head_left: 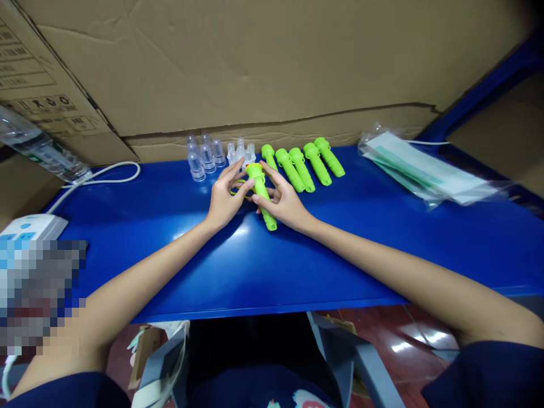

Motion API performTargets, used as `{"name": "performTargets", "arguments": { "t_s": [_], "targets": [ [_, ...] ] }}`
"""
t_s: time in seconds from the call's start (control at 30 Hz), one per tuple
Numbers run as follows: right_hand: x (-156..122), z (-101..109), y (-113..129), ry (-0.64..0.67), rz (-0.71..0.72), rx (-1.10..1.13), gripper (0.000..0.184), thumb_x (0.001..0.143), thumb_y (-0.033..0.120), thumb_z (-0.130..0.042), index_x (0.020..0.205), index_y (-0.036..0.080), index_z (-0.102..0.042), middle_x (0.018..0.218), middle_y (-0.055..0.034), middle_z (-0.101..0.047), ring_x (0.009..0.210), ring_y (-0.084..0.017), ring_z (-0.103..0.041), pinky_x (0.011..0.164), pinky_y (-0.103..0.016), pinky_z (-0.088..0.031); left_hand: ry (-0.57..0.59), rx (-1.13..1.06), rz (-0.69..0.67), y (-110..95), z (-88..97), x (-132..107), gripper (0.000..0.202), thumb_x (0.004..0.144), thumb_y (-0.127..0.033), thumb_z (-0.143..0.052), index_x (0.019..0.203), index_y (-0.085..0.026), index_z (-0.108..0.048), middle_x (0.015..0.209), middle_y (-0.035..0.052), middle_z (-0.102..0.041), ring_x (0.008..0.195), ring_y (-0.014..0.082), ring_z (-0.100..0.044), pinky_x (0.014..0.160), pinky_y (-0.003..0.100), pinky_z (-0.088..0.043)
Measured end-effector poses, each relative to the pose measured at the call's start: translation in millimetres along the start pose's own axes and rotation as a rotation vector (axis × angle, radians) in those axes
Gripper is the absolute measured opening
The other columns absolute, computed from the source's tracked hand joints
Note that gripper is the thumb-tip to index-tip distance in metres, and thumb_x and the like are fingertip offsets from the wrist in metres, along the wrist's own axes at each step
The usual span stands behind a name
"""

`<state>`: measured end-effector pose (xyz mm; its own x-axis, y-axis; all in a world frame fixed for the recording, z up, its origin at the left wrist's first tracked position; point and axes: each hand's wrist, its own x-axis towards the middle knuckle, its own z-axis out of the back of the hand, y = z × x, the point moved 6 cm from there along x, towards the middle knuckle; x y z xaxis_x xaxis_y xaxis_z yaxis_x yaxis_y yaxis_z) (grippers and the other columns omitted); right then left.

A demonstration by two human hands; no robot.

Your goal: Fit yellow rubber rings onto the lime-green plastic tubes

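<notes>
A bright green ribbed tube [264, 198], shaped like a small flashlight, is held between my two hands over the table, tilted with its wide end away from me. My left hand [225, 195] grips it near the wide end, where a bit of orange shows. A thin yellow loop [242, 190] is by my left fingers. My right hand [287, 201] closes round the tube's right side, thumb across its body. Several matching green tubes [301, 170] lie in a row beyond my right hand. Clear plastic caps [207, 158] and smaller clear nozzle-like pieces [240, 150] stand behind my left hand.
The blue table [191, 272] backs onto a cardboard sheet [272, 68]. Plastic-wrapped packets [425, 167] lie at the right. On the left are a water bottle [46, 150], a white cable [106, 170], a power strip [38, 226] and a blurred-out object [46, 289].
</notes>
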<state>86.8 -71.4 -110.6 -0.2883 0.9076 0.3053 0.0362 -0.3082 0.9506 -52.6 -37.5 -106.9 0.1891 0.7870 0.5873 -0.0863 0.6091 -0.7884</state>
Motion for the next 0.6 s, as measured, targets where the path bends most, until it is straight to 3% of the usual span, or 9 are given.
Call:
{"name": "performTargets", "arguments": {
  "t_s": [0.13,0.33,0.47,0.6],
  "targets": [
    [-2.4,1.4,2.6,-0.020,0.013,-0.083,0.099,0.079,0.050,-0.074,0.162,0.033,-0.023,0.162,-0.0104,-0.039,0.092,-0.020,-0.072,0.064,-0.034,-0.068,0.082,0.008,0.011,-7.3,-7.5,-3.0,0.056,0.096,-0.042,-0.063,0.147,-0.019,-0.055,0.143,0.0139,-0.062,0.127,0.0244,-0.065,0.104,0.034,-0.056],
    [-5.4,3.6,1.8,-0.061,-0.001,-0.121,0.096,0.079,0.049,-0.074,0.161,0.029,-0.029,0.149,-0.0122,-0.055,0.082,-0.019,-0.073,0.062,-0.036,-0.068,0.022,0.156,0.016,-19.2,-2.9,-7.4,0.049,0.095,-0.028,-0.064,0.143,-0.019,-0.058,0.128,0.0075,-0.070,0.110,0.0194,-0.073,0.095,0.029,-0.058],
    [-4.7,4.8,-0.1,-0.106,-0.002,-0.118,0.094,0.078,0.049,-0.075,0.159,0.027,-0.034,0.152,-0.0144,-0.052,0.077,-0.018,-0.073,0.056,-0.032,-0.066,0.009,0.209,-0.017,-22.8,-2.5,-6.6,0.042,0.094,-0.022,-0.066,0.136,-0.024,-0.065,0.128,0.0034,-0.069,0.108,0.0221,-0.074,0.095,0.035,-0.060],
    [-4.1,5.7,-0.3,-0.145,-0.006,-0.118,0.088,0.076,0.046,-0.077,0.154,0.024,-0.042,0.156,-0.0163,-0.047,0.070,-0.015,-0.072,0.049,-0.029,-0.064,-0.005,0.227,-0.031,-26.2,-2.0,-6.1,0.036,0.093,-0.018,-0.065,0.128,-0.027,-0.071,0.124,0.0005,-0.072,0.117,0.0249,-0.071,0.104,0.042,-0.057]
  ]
}}
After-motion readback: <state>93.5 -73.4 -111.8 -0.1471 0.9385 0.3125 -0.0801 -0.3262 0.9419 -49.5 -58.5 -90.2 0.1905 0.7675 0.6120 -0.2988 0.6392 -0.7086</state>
